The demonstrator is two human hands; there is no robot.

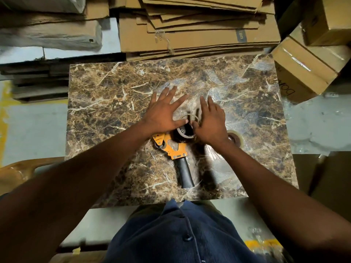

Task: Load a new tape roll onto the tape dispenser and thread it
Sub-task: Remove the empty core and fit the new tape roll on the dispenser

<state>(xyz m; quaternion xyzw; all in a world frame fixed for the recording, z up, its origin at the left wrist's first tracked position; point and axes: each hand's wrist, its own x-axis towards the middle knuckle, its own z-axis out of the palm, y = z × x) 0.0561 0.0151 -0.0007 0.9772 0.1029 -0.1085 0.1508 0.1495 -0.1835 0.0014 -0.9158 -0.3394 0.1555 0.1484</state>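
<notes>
An orange tape dispenser [171, 148] with a black handle lies flat on the marble-patterned table [106, 103], handle toward me. Its dark spool hub [183, 131] sits at the far end, between my hands. A clear tape roll [190, 116] stands tilted just above the hub. My right hand [209, 121] grips this roll, fingers over its far side and thumb on its near rim. My left hand [164, 110] is spread flat, fingers apart, with only the thumb tip touching the roll's left rim. A second tape roll [235, 138] lies on the table, partly hidden behind my right wrist.
Flattened cardboard sheets [199, 31] are stacked beyond the table's far edge. Sealed cardboard boxes [307, 63] crowd the far right corner. Clear plastic film [214, 164] covers the table near the dispenser handle. A brown chair arm [20, 169] shows at the left.
</notes>
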